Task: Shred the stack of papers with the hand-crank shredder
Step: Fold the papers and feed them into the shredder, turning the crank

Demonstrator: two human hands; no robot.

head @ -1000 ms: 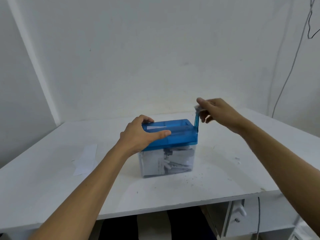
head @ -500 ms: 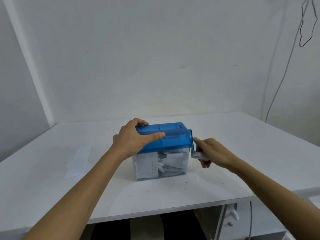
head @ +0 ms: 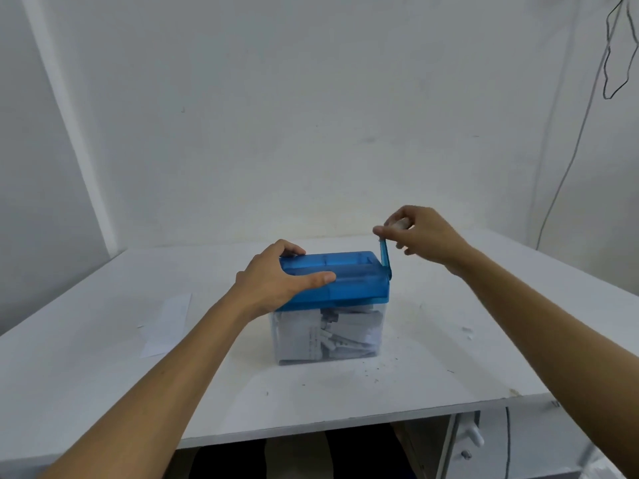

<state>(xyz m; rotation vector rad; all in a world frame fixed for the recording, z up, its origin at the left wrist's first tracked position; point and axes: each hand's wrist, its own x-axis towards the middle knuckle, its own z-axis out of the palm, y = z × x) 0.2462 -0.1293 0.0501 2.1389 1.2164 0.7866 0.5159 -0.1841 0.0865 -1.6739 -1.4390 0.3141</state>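
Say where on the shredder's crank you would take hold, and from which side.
Grip the pale knob at the free end of the crank, from the right of the shredder, as the right hand does. The crank stands upright at that end, so the knob gives most leverage.

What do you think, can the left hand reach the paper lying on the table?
Probably yes. The paper lies flat left of the shredder with nothing between, but the left hand grips the blue lid and must let go first.
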